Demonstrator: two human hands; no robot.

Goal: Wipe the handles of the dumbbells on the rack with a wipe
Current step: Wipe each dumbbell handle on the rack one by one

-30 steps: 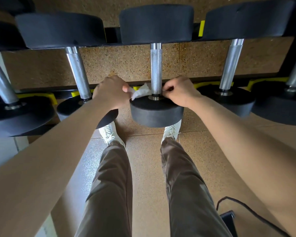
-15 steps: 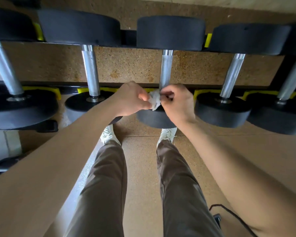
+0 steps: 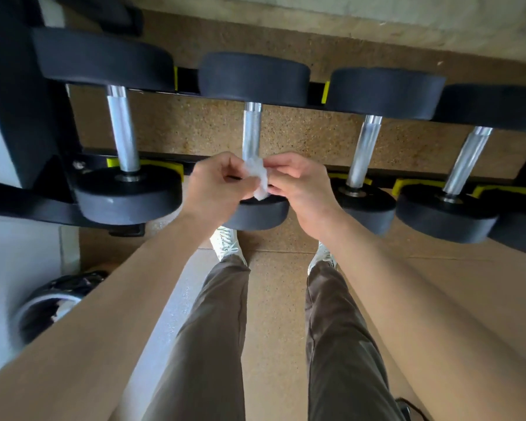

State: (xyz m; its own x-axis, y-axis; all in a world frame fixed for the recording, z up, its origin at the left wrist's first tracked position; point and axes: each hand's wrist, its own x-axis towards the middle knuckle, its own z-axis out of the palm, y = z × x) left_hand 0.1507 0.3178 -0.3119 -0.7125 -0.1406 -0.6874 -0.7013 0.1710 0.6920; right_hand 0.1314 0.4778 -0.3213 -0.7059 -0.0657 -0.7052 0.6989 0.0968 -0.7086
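Observation:
Several black dumbbells with silver handles lie side by side on a black and yellow rack. Straight ahead is one dumbbell's handle, its near weight half hidden by my hands. A crumpled white wipe hangs just in front of the handle's lower end. My left hand and my right hand both pinch the wipe between fingertips, one on each side. Whether the wipe touches the handle I cannot tell.
Neighbouring handles stand to the left and right, with another further right. A black rack post rises at the far left. A dark round object lies on the floor at lower left. My legs and white shoes are below.
Both hands have drawn together on the wipe, bunching it in front of the handle's base. The view has shifted left and tilted.

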